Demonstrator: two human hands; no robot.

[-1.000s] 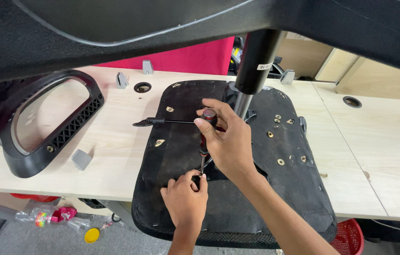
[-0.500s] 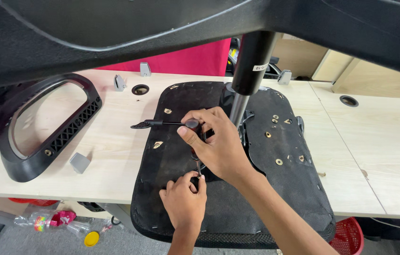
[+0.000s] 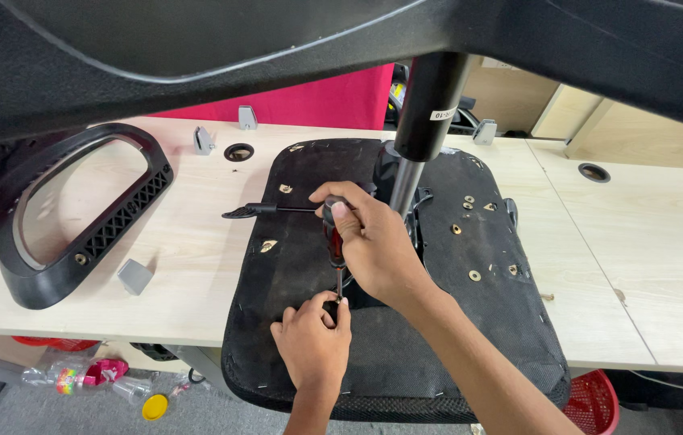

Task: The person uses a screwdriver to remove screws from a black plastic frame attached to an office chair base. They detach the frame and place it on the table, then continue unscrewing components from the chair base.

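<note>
An upturned black chair seat (image 3: 486, 322) lies on the wooden table (image 3: 196, 266), its gas cylinder (image 3: 422, 121) rising toward me. My right hand (image 3: 378, 250) grips a red-and-black screwdriver (image 3: 333, 246) held upright, tip down on the seat's underside. My left hand (image 3: 313, 342) pinches the shaft's tip against a screw spot that the fingers hide. A thin black lever (image 3: 265, 210) sticks out to the left from behind my right hand.
A black chair armrest (image 3: 76, 217) lies at the table's left, a small grey block (image 3: 135, 276) beside it. Chair base legs (image 3: 196, 56) span the top of the view. Cable holes (image 3: 239, 151) and grey clips (image 3: 204, 140) sit on the table. Below it are a red basket (image 3: 595, 399) and bottles (image 3: 92, 374) on the floor.
My right hand has turned on the screwdriver handle and shifted slightly left and down. The left hand stays at the tip.
</note>
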